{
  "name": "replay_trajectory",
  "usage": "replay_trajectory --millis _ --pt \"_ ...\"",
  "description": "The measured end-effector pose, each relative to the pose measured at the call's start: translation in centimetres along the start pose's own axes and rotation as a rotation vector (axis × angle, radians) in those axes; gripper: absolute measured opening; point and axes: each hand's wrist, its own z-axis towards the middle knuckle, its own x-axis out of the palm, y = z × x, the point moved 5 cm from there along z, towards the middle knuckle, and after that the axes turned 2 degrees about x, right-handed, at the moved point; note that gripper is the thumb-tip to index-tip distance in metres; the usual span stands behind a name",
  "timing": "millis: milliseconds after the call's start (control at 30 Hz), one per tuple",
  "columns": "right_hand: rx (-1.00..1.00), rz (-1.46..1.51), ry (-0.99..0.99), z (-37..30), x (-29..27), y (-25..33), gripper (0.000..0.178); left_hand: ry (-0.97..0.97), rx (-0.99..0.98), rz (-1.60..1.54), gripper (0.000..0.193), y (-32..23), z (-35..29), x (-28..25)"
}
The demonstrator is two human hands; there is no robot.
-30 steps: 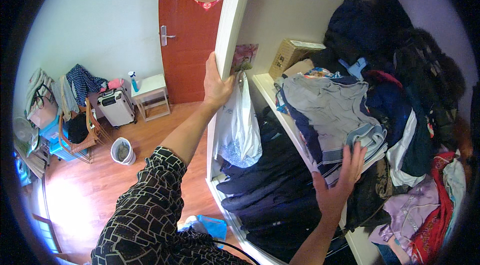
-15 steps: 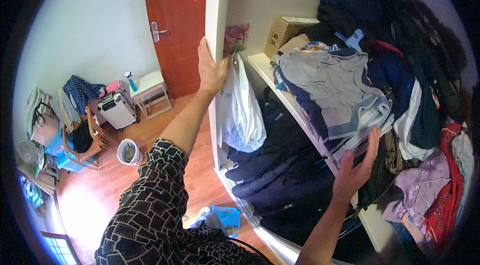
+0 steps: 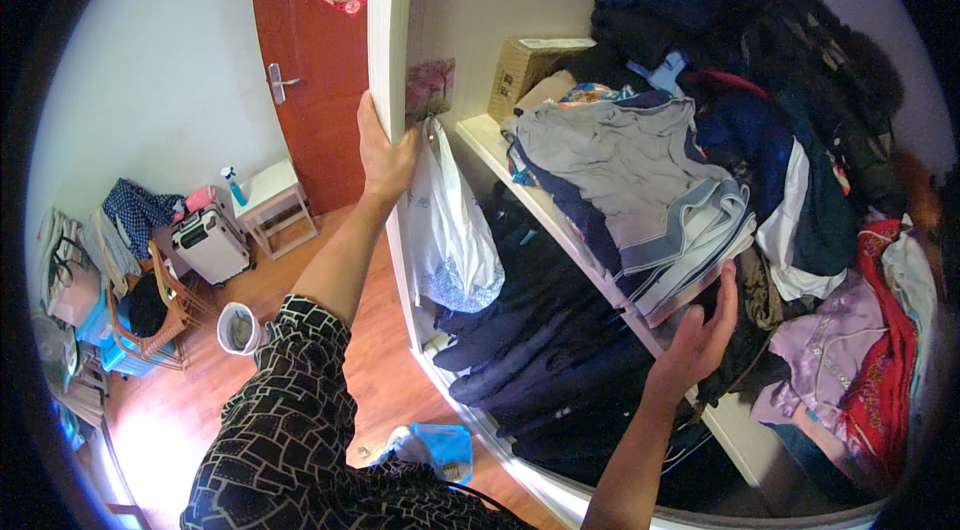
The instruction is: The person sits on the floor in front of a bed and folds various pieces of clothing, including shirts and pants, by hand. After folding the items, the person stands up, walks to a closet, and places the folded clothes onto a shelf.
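My left hand (image 3: pixel 387 152) is closed around the upright white edge of the wardrobe's side panel (image 3: pixel 388 40). My right hand (image 3: pixel 692 345) has its fingers stretched out and holds nothing. Just beyond its fingertips, a crumpled grey garment with blue-grey and white bands (image 3: pixel 620 150) lies over dark clothes at the front of the shelf (image 3: pixel 590 250). I cannot tell whether the fingertips touch the folded lower edge of this pile. A white plastic bag (image 3: pixel 450 240) hangs inside the panel, close to my left hand.
Dark clothes (image 3: pixel 545 340) fill the space under the shelf. A cardboard box (image 3: pixel 525 75), a lilac satin garment (image 3: pixel 825 350) and a red one (image 3: pixel 872 410) are on the right. Across the room stand a white suitcase (image 3: pixel 210 245), small table (image 3: pixel 275 192), bucket (image 3: pixel 240 328) and wicker chair (image 3: pixel 180 305).
The view has turned a little to the right, so the scene sits further left. My right hand has dropped slightly from the grey garment; my left hand keeps its hold on the panel.
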Motion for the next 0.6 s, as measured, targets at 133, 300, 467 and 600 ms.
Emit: replay_trajectory --millis 133,300,467,600 --pt "0.018 -0.007 0.003 0.1 -0.3 -0.1 0.059 0.021 0.010 -0.041 0.073 -0.9 0.1 0.0" --pt "-0.071 -0.002 0.018 2.7 1.2 2.3 0.055 0.019 -0.014 -0.058 0.073 -0.6 0.1 -0.3" --pt "-0.188 0.064 0.105 9.0 5.9 5.5 0.044 -0.005 0.007 -0.040 0.076 -0.8 -0.1 -0.6" --pt "-0.225 -0.096 0.212 11.7 9.9 6.1 0.041 0.019 -0.053 -0.096 0.077 -1.5 0.0 -0.6"
